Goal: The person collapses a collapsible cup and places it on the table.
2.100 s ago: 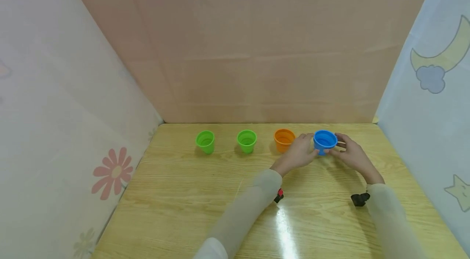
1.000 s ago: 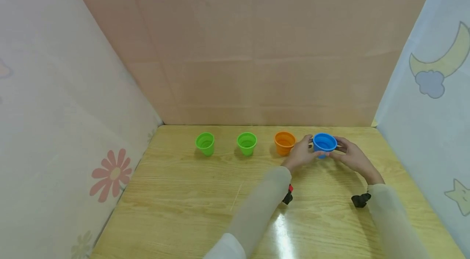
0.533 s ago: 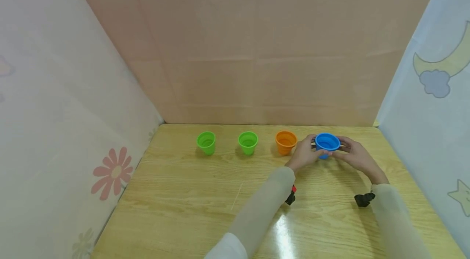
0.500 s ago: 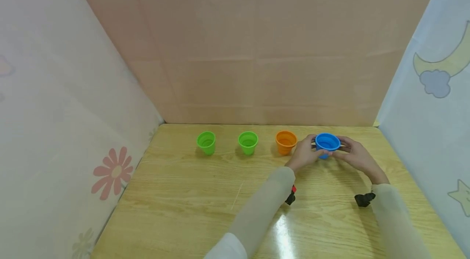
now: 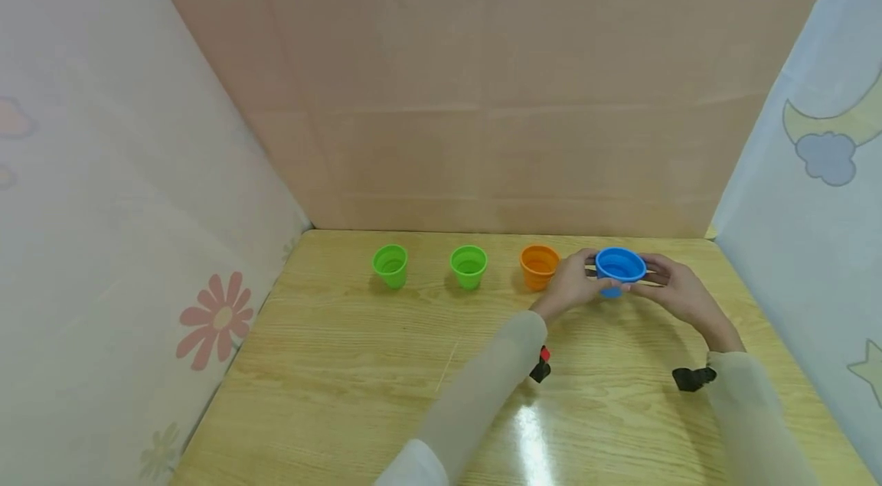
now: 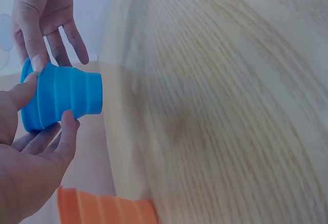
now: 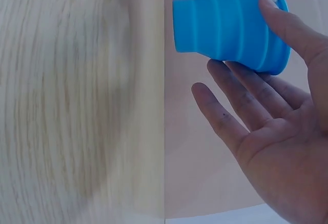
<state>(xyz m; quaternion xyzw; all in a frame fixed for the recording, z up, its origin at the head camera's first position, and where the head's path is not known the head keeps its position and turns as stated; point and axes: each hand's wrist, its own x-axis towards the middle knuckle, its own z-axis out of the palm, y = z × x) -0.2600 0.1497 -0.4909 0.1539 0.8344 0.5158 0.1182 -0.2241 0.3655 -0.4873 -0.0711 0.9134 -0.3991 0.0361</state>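
Observation:
A blue ribbed collapsible cup [image 5: 620,265] is extended and upright between the two hands at the table's back right. My left hand [image 5: 573,281] grips it from the left, thumb at the rim and fingers curled along the ribs [image 6: 56,93]. From the other side my right hand [image 5: 682,293] holds it, its thumb near the rim and fingertips against the wall [image 7: 233,26]. A gap shows between the cup's base and the tabletop in the wrist views. Close to the left hand stands an orange cup [image 5: 540,265], partly covered by that hand in the head view.
Two green cups, one nearer the middle [image 5: 468,265] and one farther left [image 5: 390,265], stand in a row with the orange one on the wooden table [image 5: 344,363]. A tan back wall [image 5: 482,111] and patterned side walls close off the table.
The blue cup has risen a little and looks larger in the head view, both hands staying on it. The left hand has shifted closer around it. The orange and green cups stay put.

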